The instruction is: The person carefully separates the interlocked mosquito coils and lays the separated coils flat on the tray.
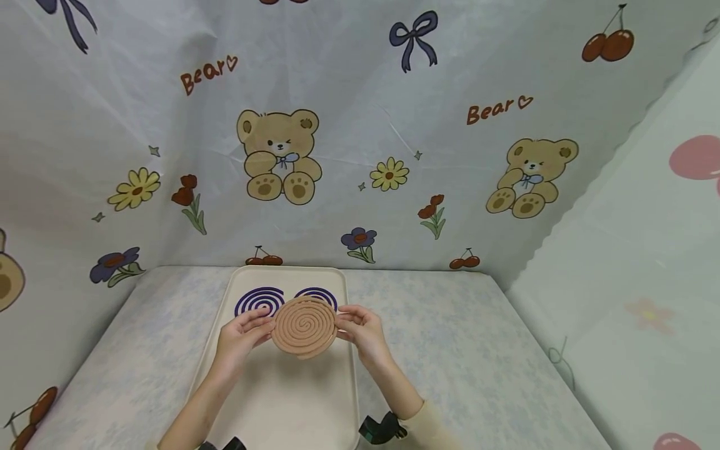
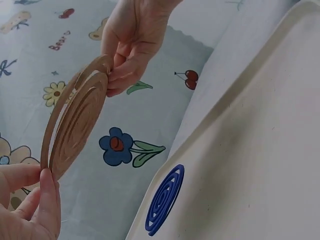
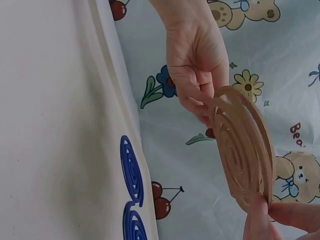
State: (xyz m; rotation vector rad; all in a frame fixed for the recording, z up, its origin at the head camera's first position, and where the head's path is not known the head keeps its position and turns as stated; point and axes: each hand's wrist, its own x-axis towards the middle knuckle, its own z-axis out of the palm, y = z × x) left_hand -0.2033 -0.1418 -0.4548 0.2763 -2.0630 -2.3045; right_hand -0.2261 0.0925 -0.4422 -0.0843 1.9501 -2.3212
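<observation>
Both hands hold a brown mosquito coil up over a cream tray, one hand at each side. The left hand pinches its left edge between thumb and fingers. Opposite it, the right hand pinches the right edge. Seen nearly edge-on in the left wrist view, the coil shows flat rings, with an outer layer standing slightly apart. Behind it on the tray's far end lie two blue spirals, the right one partly hidden by the coil in the head view.
The tray stands on a pale marbled table. A bear-printed cloth hangs behind the table, and a white printed sheet rises along the right side. Dark wrist devices are worn near the cuffs.
</observation>
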